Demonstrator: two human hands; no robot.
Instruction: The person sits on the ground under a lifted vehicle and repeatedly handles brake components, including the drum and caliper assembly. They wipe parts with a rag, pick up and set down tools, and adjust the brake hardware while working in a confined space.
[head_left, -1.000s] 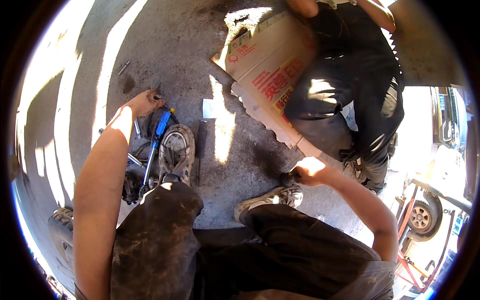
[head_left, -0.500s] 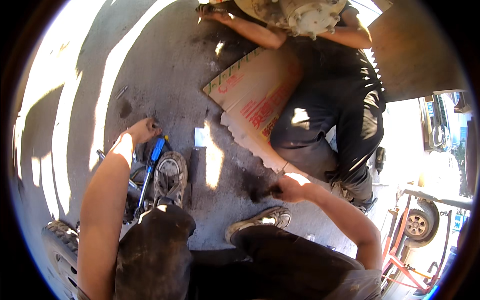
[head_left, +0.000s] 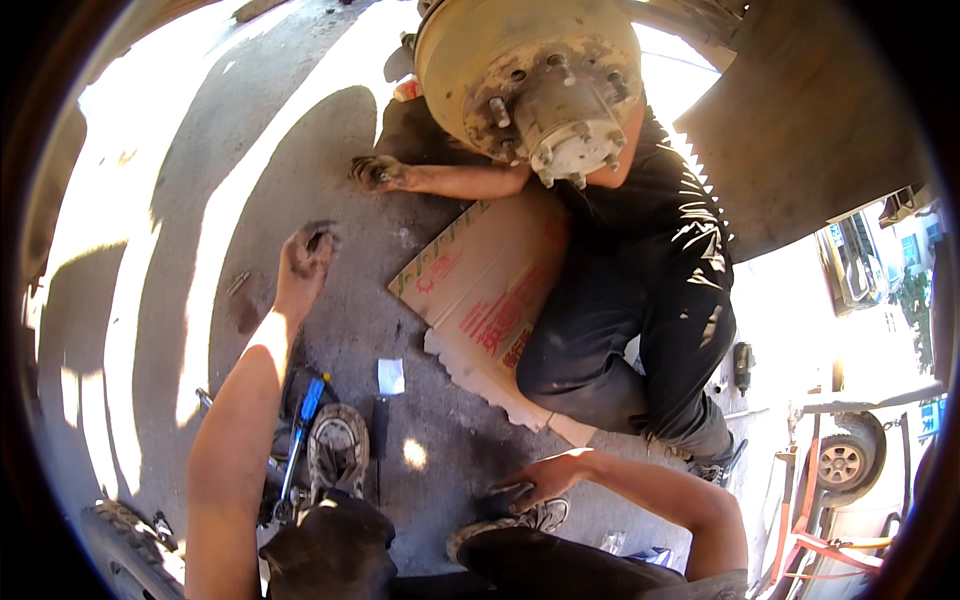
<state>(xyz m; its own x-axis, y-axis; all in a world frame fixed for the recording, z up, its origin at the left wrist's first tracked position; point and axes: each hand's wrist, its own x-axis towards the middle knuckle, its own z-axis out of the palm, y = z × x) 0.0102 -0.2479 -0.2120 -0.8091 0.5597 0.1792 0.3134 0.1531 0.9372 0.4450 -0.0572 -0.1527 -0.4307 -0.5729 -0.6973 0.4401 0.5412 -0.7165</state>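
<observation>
My left hand [head_left: 306, 262] is raised over the concrete, left of the cardboard, its fingers curled on a small dark object I cannot make out. Below it lie a blue-handled tool [head_left: 308, 410] and other metal tools beside my left shoe [head_left: 338, 445]. My right hand [head_left: 535, 478] is closed around something dark, its shape unclear, just above my right shoe [head_left: 545, 515]. At the top is a rusty wheel hub [head_left: 570, 135] with studs. A co-worker's grimy hand [head_left: 378, 172] reaches out from behind it, apart from mine.
A co-worker in dark trousers [head_left: 660, 320] sits on printed cardboard [head_left: 470, 290]. A dark curved panel [head_left: 800, 120] overhangs the upper right. A tire [head_left: 130, 550] lies lower left; a red metal frame [head_left: 800, 540] and another wheel [head_left: 840, 462] stand at right. A white paper [head_left: 390, 375] lies midway.
The view has tilted up, bringing the wheel hub into sight. My left hand has lifted forward, away from the tools. My right hand is now down over my shoe.
</observation>
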